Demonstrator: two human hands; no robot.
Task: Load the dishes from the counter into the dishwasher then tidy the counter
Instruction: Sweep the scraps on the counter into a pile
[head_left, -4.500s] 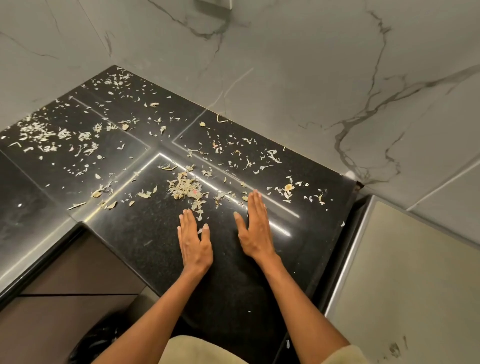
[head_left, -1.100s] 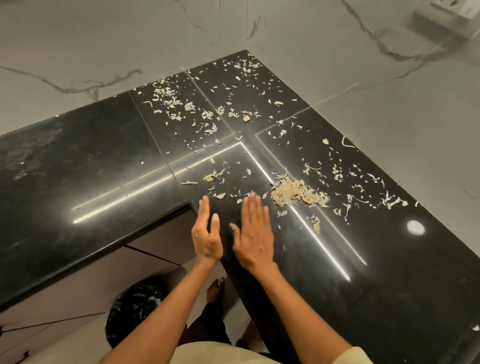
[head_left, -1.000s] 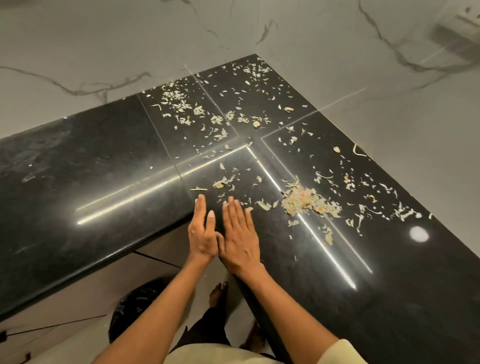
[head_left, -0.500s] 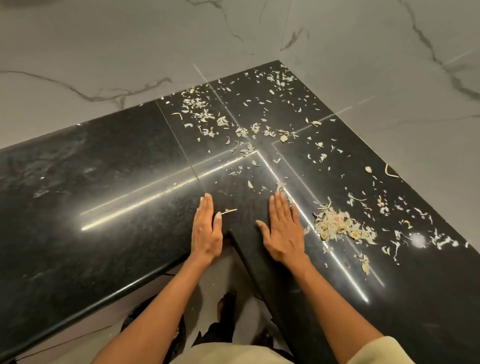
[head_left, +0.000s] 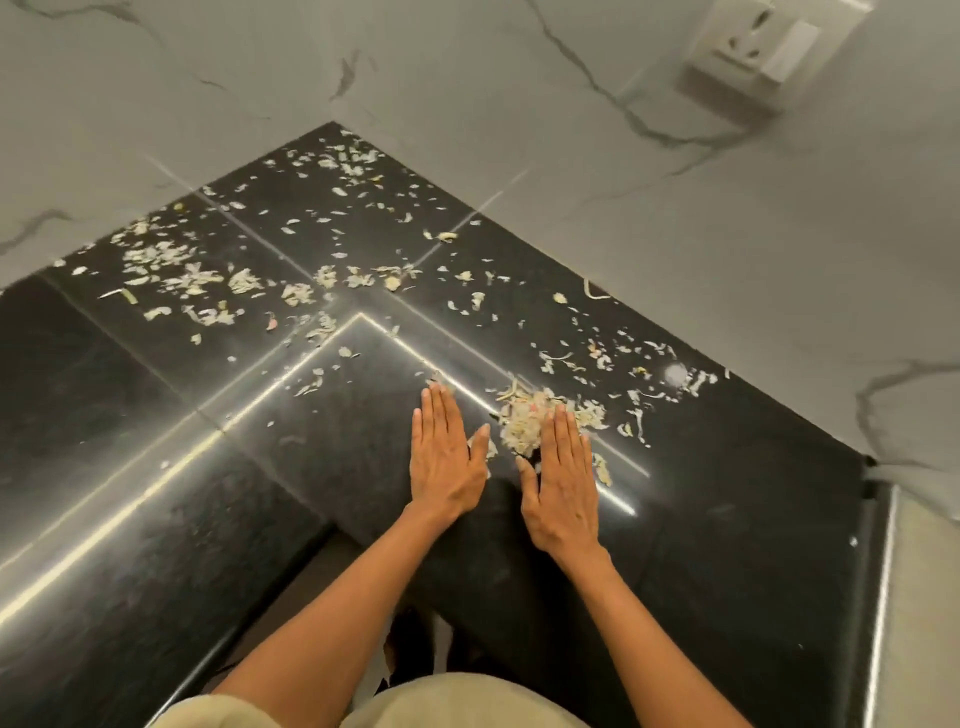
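A black polished L-shaped counter (head_left: 156, 493) runs into a corner of marble walls. Pale vegetable peelings and scraps (head_left: 182, 275) lie scattered over its far part. A denser pile of scraps (head_left: 524, 423) sits between my hands. My left hand (head_left: 447, 457) lies flat on the counter with straight fingers, just left of the pile. My right hand (head_left: 563, 478) lies flat too, its fingers against the right side of the pile. Neither hand holds anything.
A white wall socket (head_left: 753, 52) sits on the marble wall at the top right. A steel-edged surface (head_left: 919, 597) adjoins the counter at the right. The counter's inner corner edge (head_left: 332, 530) lies below my left wrist, with floor and my feet beneath.
Both hands have slid to the right along the counter. They have come closer together and now flank the pile of scraps, which looks more bunched up. The camera has turned right.
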